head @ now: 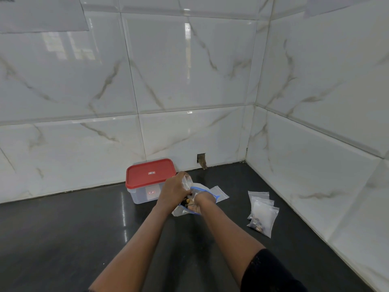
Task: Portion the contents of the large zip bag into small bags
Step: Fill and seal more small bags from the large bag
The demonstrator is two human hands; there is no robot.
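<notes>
Large zip bag (203, 187) lies on the desk (63, 239) just right of the red-lidded box (149, 178) — our left hand (174, 189) pinches a small bag (187, 179), our right hand (200, 202) delves inside, grip hidden — next, we reckon, a scoop goes across.

A small sticker (151, 173) on the red lid (142, 178) and another on the clear container (140, 195) are too blurred to read.

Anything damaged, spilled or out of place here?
Yes: a small rough-edged hole breaks the white marble-patterned wall tile just above the dark countertop, right of the red-lidded clear plastic box. Nothing looks spilled; the small clear plastic bags lie in a loose pile.
</notes>
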